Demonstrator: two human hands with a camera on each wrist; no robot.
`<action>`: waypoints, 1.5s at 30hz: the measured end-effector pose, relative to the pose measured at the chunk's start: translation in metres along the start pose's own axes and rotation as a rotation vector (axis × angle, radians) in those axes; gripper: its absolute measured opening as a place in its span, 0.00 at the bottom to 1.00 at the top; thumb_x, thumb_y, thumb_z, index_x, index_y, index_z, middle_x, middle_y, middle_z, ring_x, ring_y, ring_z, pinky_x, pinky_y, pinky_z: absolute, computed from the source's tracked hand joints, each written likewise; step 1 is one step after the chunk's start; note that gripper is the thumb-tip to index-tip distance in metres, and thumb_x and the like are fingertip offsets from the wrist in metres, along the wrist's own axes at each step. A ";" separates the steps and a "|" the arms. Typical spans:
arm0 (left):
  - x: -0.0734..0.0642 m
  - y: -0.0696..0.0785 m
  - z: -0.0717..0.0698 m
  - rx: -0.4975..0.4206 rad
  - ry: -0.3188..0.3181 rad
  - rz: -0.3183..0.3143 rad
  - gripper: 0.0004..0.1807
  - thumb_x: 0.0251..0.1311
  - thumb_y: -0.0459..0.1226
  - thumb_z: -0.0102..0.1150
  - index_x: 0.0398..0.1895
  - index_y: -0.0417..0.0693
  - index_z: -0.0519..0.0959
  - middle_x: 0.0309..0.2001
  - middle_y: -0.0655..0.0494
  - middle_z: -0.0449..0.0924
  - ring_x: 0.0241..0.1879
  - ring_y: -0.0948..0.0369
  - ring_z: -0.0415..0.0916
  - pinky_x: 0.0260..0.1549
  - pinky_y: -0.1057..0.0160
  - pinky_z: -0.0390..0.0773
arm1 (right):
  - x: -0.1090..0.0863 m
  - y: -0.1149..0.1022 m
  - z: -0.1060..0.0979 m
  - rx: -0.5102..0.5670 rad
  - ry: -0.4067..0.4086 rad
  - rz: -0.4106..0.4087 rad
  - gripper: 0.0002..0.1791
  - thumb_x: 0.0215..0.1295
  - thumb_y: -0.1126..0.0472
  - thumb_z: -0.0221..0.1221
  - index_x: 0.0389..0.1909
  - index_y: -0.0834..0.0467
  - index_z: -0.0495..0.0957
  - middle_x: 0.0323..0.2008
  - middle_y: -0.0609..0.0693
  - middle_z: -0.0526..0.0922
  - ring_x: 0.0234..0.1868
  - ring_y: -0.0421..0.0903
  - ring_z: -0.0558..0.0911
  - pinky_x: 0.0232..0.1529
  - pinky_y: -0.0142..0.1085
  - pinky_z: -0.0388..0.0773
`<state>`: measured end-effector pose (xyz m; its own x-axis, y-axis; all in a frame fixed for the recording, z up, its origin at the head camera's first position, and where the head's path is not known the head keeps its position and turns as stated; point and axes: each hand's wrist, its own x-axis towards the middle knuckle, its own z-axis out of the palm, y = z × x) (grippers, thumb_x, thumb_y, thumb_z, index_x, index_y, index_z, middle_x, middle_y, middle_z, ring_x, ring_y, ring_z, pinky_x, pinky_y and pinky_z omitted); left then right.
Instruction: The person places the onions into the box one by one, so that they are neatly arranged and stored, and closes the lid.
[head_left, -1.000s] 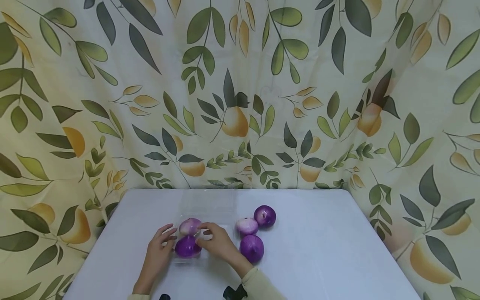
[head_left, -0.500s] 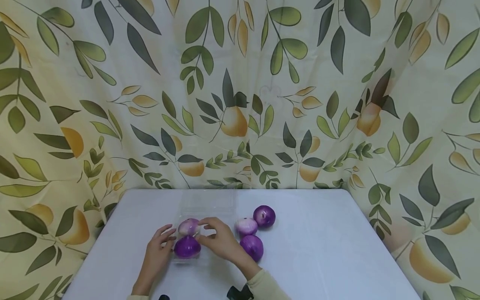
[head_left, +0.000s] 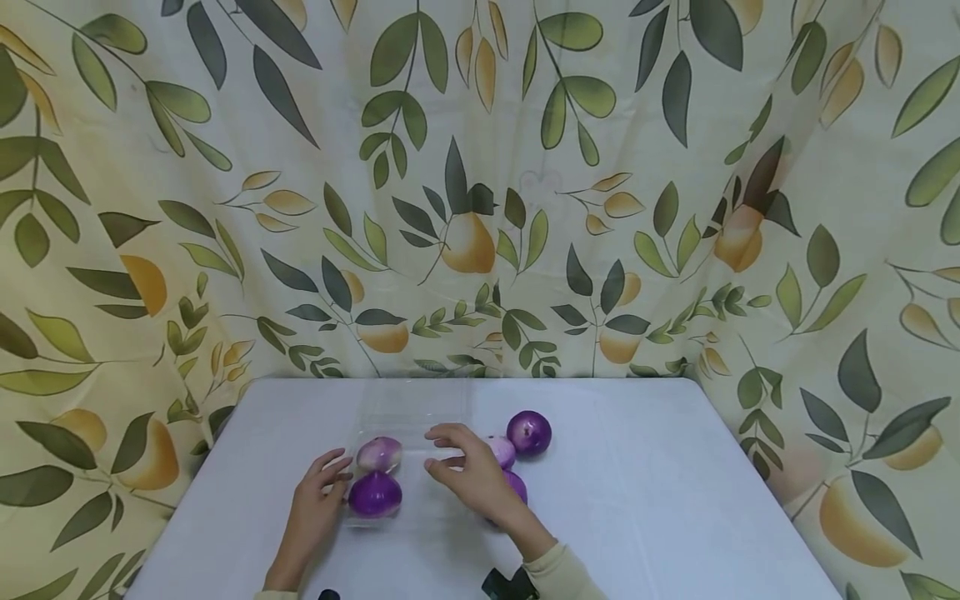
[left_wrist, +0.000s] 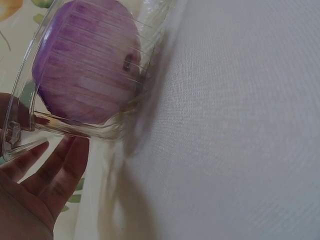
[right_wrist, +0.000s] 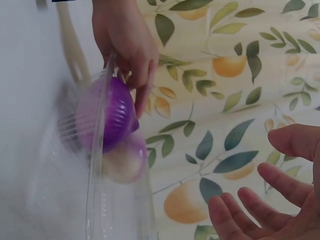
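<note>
A clear plastic clamshell box [right_wrist: 95, 200] lies opened on the table. Along its left side sit two peeled red onions: a deep purple one [head_left: 375, 495] nearer and a paler one [head_left: 378, 455] behind it. My left hand [head_left: 317, 496] rests at the box's left side, its loosely extended fingertips [left_wrist: 80, 145] against the plastic wall. My right hand [head_left: 472, 475] hovers over the box's right part with nothing in it, fingers and thumb apart. It partly covers a pale onion [head_left: 501, 451] and a purple onion [head_left: 517, 483] on the table to the right.
Another dark purple onion [head_left: 529, 432] sits behind those two. The box's clear lid [head_left: 416, 402] lies folded back toward the table's far edge. Leaf-patterned cloth [head_left: 480, 208] hangs behind the white table [head_left: 637, 500].
My right hand has let go of the onions in the box and drawn back to the right. My left hand and the onions have stayed in place.
</note>
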<state>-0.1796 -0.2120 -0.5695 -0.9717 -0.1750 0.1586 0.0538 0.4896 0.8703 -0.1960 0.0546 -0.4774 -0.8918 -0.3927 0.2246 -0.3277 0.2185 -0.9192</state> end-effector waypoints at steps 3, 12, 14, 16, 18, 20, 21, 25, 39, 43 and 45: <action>0.001 -0.001 0.001 0.002 -0.005 -0.017 0.20 0.63 0.25 0.49 0.58 0.35 0.77 0.67 0.47 0.69 0.51 0.48 0.81 0.32 0.73 0.84 | -0.002 -0.001 -0.005 -0.003 0.012 -0.005 0.21 0.64 0.67 0.61 0.58 0.65 0.74 0.59 0.61 0.76 0.60 0.61 0.77 0.53 0.44 0.83; -0.002 -0.003 0.000 0.019 0.009 0.010 0.19 0.62 0.24 0.49 0.56 0.33 0.78 0.66 0.44 0.70 0.50 0.46 0.81 0.31 0.72 0.84 | -0.008 0.003 -0.020 -0.019 0.061 -0.004 0.21 0.64 0.60 0.63 0.57 0.56 0.76 0.59 0.53 0.77 0.59 0.56 0.79 0.53 0.39 0.83; -0.002 -0.002 -0.001 0.016 0.014 0.001 0.20 0.62 0.24 0.49 0.57 0.33 0.78 0.66 0.45 0.70 0.50 0.47 0.81 0.32 0.72 0.84 | -0.008 0.004 -0.023 -0.025 0.069 -0.001 0.21 0.64 0.59 0.64 0.57 0.55 0.76 0.59 0.52 0.78 0.59 0.55 0.79 0.54 0.41 0.83; -0.002 -0.002 -0.002 0.018 0.009 -0.018 0.20 0.63 0.25 0.49 0.58 0.34 0.77 0.67 0.46 0.69 0.51 0.47 0.81 0.32 0.73 0.83 | -0.009 0.005 -0.025 -0.026 0.073 0.005 0.21 0.64 0.59 0.64 0.57 0.55 0.76 0.59 0.51 0.78 0.59 0.54 0.79 0.55 0.42 0.83; -0.002 -0.002 -0.002 0.012 -0.002 -0.045 0.20 0.64 0.26 0.48 0.58 0.35 0.77 0.68 0.48 0.68 0.53 0.48 0.80 0.33 0.74 0.83 | -0.011 0.007 -0.028 -0.022 0.080 0.011 0.21 0.63 0.60 0.64 0.57 0.55 0.76 0.60 0.52 0.78 0.59 0.53 0.80 0.55 0.43 0.82; -0.002 -0.002 -0.002 0.012 -0.015 -0.054 0.20 0.64 0.26 0.48 0.59 0.35 0.76 0.68 0.47 0.67 0.54 0.48 0.80 0.34 0.74 0.83 | -0.014 0.007 -0.031 -0.014 0.095 0.022 0.20 0.62 0.62 0.64 0.56 0.55 0.77 0.60 0.52 0.77 0.59 0.54 0.80 0.55 0.44 0.82; -0.002 -0.002 -0.002 0.013 -0.021 -0.056 0.20 0.65 0.26 0.48 0.59 0.35 0.76 0.68 0.47 0.67 0.54 0.48 0.79 0.34 0.74 0.83 | -0.016 0.008 -0.033 -0.011 0.105 0.026 0.20 0.62 0.63 0.64 0.56 0.54 0.77 0.60 0.53 0.77 0.58 0.54 0.80 0.55 0.44 0.82; -0.002 -0.002 -0.002 0.014 -0.026 -0.061 0.20 0.65 0.26 0.48 0.59 0.35 0.76 0.68 0.48 0.67 0.54 0.48 0.80 0.34 0.74 0.83 | -0.020 0.010 -0.039 -0.002 0.140 0.039 0.21 0.61 0.65 0.64 0.56 0.56 0.77 0.60 0.54 0.77 0.58 0.55 0.80 0.54 0.41 0.83; 0.003 0.002 -0.002 0.017 -0.013 -0.032 0.19 0.66 0.27 0.49 0.59 0.35 0.77 0.68 0.48 0.68 0.53 0.48 0.80 0.34 0.75 0.82 | -0.026 0.008 -0.066 -0.034 0.222 0.113 0.21 0.61 0.67 0.63 0.56 0.55 0.78 0.57 0.54 0.80 0.58 0.55 0.81 0.57 0.43 0.81; 0.002 0.001 -0.001 0.013 -0.016 -0.041 0.19 0.65 0.27 0.49 0.59 0.35 0.77 0.68 0.48 0.68 0.53 0.48 0.80 0.34 0.74 0.82 | -0.030 0.017 -0.074 -0.047 0.261 0.131 0.20 0.62 0.66 0.63 0.56 0.55 0.78 0.55 0.54 0.80 0.57 0.55 0.81 0.56 0.39 0.81; 0.001 0.000 0.000 0.010 -0.012 -0.034 0.19 0.64 0.26 0.49 0.58 0.35 0.77 0.68 0.48 0.68 0.52 0.48 0.81 0.33 0.74 0.83 | -0.031 0.018 -0.078 -0.046 0.269 0.137 0.20 0.62 0.66 0.63 0.56 0.55 0.78 0.54 0.55 0.81 0.58 0.57 0.80 0.54 0.35 0.81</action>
<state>-0.1806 -0.2123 -0.5693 -0.9756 -0.1814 0.1233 0.0184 0.4923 0.8702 -0.1983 0.1405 -0.4753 -0.9772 -0.1073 0.1833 -0.2074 0.2958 -0.9325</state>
